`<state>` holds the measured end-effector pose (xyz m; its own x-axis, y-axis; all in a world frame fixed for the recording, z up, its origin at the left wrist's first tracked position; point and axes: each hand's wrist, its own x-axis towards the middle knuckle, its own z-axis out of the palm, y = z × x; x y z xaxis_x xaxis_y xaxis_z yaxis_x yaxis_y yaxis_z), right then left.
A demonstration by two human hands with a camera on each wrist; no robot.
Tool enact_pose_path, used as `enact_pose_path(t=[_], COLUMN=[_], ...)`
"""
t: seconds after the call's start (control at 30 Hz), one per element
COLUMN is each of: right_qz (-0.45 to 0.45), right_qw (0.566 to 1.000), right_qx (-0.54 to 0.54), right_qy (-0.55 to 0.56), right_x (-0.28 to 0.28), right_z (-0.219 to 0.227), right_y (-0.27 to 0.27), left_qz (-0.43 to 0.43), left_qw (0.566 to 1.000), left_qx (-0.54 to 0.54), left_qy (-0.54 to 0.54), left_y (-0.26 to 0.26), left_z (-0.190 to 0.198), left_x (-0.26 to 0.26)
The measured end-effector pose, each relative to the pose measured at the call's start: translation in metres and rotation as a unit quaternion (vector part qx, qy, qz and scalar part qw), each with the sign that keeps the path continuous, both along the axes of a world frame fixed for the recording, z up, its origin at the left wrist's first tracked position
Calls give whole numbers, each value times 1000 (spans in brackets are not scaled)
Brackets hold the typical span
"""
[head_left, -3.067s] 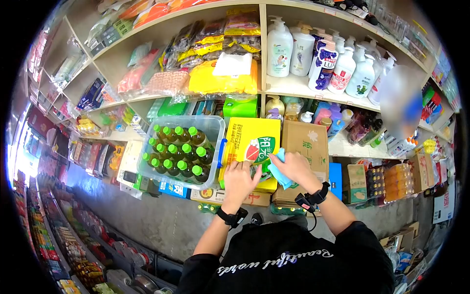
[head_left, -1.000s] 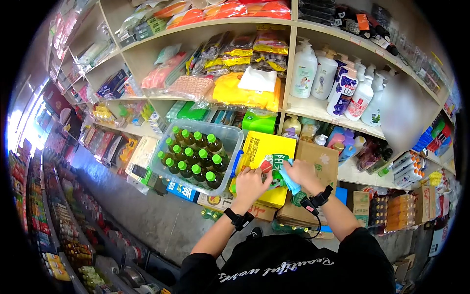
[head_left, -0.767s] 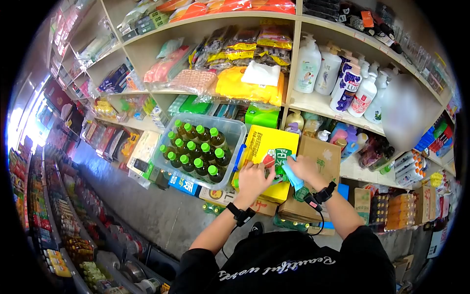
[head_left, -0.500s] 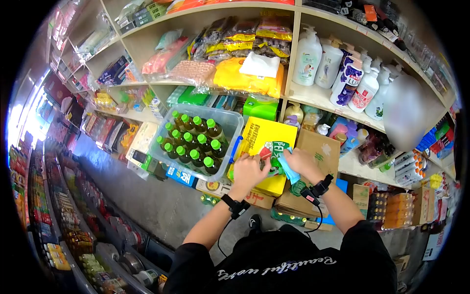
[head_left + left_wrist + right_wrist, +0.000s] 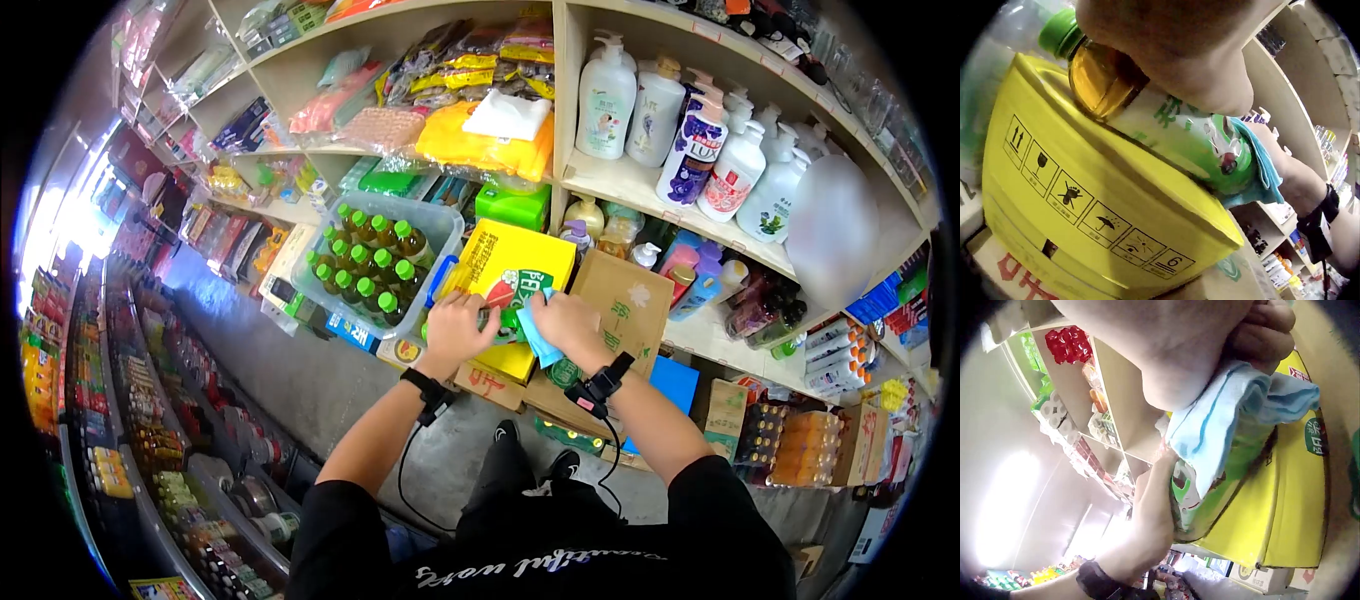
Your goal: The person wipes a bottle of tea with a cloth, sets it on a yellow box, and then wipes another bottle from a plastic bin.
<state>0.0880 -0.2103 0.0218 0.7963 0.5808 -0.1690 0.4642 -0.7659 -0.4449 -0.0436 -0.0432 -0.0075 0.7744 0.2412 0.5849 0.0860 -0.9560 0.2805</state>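
Note:
A bottle of amber drink (image 5: 1110,80) with a green cap lies on its side across a yellow carton (image 5: 497,262). My left hand (image 5: 460,332) grips it near the cap end, fingers curled over the top. Around the bottle's base end, my right hand (image 5: 568,326) presses a light blue cloth (image 5: 541,338), which also shows bunched against the label in both wrist views. The cloth (image 5: 1216,419) hangs partly loose below the right palm. Much of the bottle is hidden by the hands in the head view.
Left of the carton stands a clear plastic bin (image 5: 445,232) of green-capped bottles. A brown carton (image 5: 625,300) lies right of the yellow one. Behind are shelves with pump bottles (image 5: 605,105) and a yellow bagged item (image 5: 470,145). Grey floor (image 5: 330,385) shows below.
The head view has shifted, so the bin, cartons and hands appear further left, and both shoes now show. Both hands stay at the bottle, with the cloth still in the right.

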Motion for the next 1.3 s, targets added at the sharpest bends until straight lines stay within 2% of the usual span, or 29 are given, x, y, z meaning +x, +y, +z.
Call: enact_pose_path(t=[0.13, 0.3, 0.4, 0.43, 0.53, 0.7, 0.8, 0.87, 0.9, 1.07, 1.1, 1.3], right_qz=[-10, -17, -27, -9, -14, -22, -44, -31, -64, -83, -107, -91], right_qw=[1000, 999, 999, 999, 999, 997, 997, 998, 996, 991, 986, 991], right_qx=[17, 29, 1, 21, -28, -32, -6, -4, 34, 83, 91, 89], right_qy=[3, -17, 23, 39, 27, 59, 63, 56, 58, 60, 88, 47], right_x=[-3, -4, -5, -2, -2, 3, 3, 17, 22, 16, 9, 5], right_z=[-7, -6, -1, -7, 1, -8, -8, -39, -58, -57, -39, -42], right_y=[3, 0, 2, 2, 2, 4, 5, 3, 3, -6, -4, -5], left_qz=[5, 7, 15, 20, 16, -1, -18, -22, -27, -36, -40, -43], left_qw=[999, 999, 999, 998, 998, 995, 996, 996, 997, 997, 997, 994], left_qx=[-1, 3, 6, 6, -1, -36, -30, -36, -38, -40, -39, -50], left_qy=[41, 42, 52, 59, 67, 93, 79, 81, 62, 48, 47, 88], left_y=[-2, -1, -2, -2, 0, 3, 11, 13, 13, 10, 10, 12], left_z=[7, 6, 0, 1, 2, 4, 0, -3, -5, -4, -5, -2], left_x=[-2, 0, -6, -4, 1, -1, 3, 5, 5, 3, 3, 5])
